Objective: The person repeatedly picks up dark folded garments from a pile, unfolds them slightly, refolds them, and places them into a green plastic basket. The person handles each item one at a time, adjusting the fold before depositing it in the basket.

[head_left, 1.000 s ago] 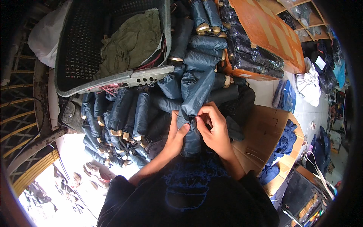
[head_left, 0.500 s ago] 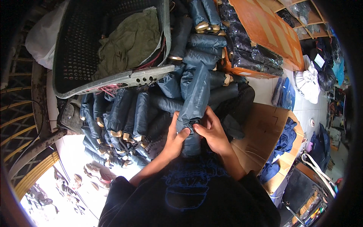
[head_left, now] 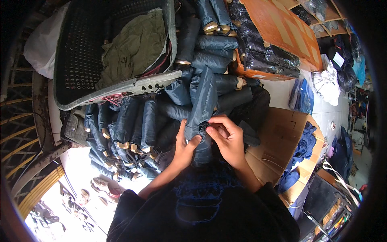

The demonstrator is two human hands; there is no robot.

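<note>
A folded dark blue umbrella (head_left: 202,99) stands lengthwise in front of me, its far end pointing away. My left hand (head_left: 185,147) wraps around its near part from the left, thumb across the fabric. My right hand (head_left: 227,139) grips it from the right, fingertips pinching at the fabric folds near the middle. Many similar dark blue folded umbrellas (head_left: 133,133) with tan handles lie piled under and around both hands.
A dark plastic laundry basket (head_left: 100,92) holding an olive cloth (head_left: 133,48) sits at the upper left. Wrapped dark packs (head_left: 270,56) lie on an orange board at the upper right. A cardboard box (head_left: 282,133) stands to the right, blue fabric (head_left: 304,145) draped on it.
Both hands stayed on the umbrella; the right hand's fingers shifted slightly along the fabric folds. The umbrella kept its place.
</note>
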